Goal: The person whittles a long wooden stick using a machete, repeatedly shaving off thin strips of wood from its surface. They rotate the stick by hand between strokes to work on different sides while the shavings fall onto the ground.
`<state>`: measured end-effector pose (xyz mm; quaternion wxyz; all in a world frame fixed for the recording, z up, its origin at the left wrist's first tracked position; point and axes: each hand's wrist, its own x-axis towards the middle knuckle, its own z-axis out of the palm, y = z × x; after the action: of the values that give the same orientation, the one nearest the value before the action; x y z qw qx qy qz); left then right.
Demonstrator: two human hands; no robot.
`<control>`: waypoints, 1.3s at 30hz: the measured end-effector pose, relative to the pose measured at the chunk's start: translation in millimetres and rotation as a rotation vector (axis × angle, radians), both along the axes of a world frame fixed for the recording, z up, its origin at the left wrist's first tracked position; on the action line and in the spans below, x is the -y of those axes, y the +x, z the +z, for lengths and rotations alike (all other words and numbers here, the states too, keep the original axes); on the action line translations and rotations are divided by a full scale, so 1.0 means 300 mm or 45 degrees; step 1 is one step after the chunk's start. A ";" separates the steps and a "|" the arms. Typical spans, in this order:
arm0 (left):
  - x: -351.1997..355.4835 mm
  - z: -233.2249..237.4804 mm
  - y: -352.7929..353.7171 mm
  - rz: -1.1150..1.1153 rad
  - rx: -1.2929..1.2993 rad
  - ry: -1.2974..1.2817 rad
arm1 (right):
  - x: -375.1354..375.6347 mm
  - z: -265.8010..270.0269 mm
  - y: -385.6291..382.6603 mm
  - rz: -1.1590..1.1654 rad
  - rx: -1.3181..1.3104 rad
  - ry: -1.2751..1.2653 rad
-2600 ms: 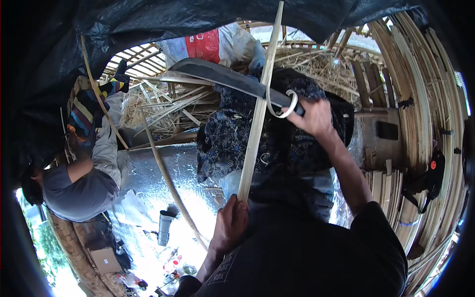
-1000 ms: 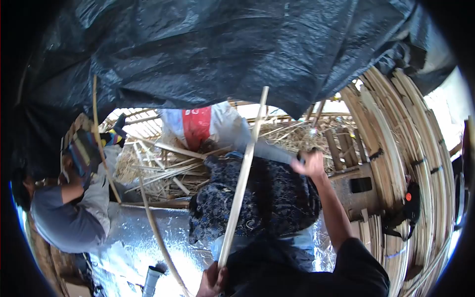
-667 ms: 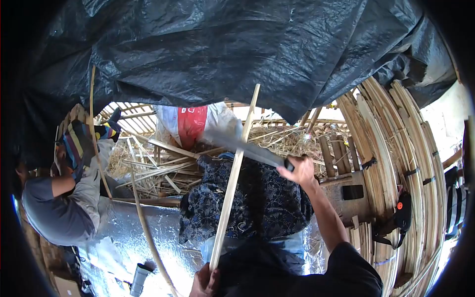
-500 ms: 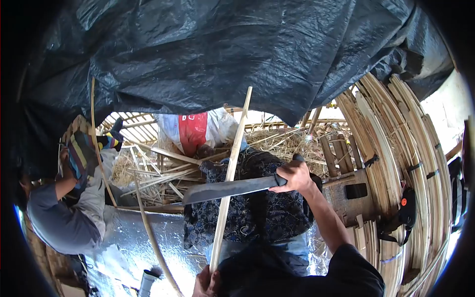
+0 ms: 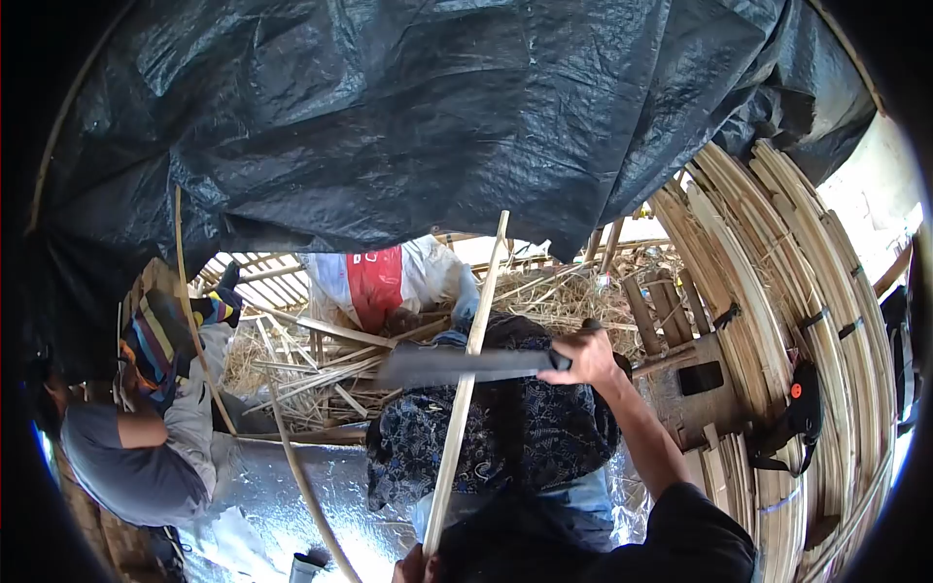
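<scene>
My right hand [image 5: 586,358] grips the handle of a machete, whose broad dark blade [image 5: 437,367] points left and is blurred by motion. The blade lies across a long pale bamboo strip [image 5: 449,466], in its upper half. At the bottom edge, my left hand [image 5: 416,565] is closed around the near end of this strip, partly cut off by the frame. Slanting away from me, the strip passes over a dark patterned cloth [image 5: 428,437] spread over my lap.
Tall bundles of split bamboo [image 5: 768,291] stand at right. Shavings and loose strips [image 5: 321,374] lie ahead, near a white-and-red sack [image 5: 374,287]. Another person [image 5: 136,457] sits at left. Black plastic sheeting [image 5: 418,117] hangs overhead; a thin pole [image 5: 301,476] leans left of my lap.
The machete has shifted along the strip toward its far end. The strip's far tip sits lower in view, and my left hand has dropped closer to the bottom edge.
</scene>
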<state>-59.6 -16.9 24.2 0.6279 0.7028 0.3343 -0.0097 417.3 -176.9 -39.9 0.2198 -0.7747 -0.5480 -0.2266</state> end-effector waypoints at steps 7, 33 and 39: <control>-0.004 -0.057 -0.065 -0.106 0.048 -0.029 | 0.074 -0.078 0.336 -1.267 -0.966 0.463; -0.041 0.014 0.051 0.042 0.191 -0.336 | -0.179 0.074 -0.265 -0.381 -2.154 0.891; -0.070 -0.005 0.062 0.152 -0.173 -0.481 | -0.234 -0.034 -0.395 -0.238 -1.645 0.328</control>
<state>-41.0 4.1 22.8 0.7239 0.5493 0.4092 -0.0825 298.7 -106.6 -49.9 0.5742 -0.7666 -0.2051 0.2015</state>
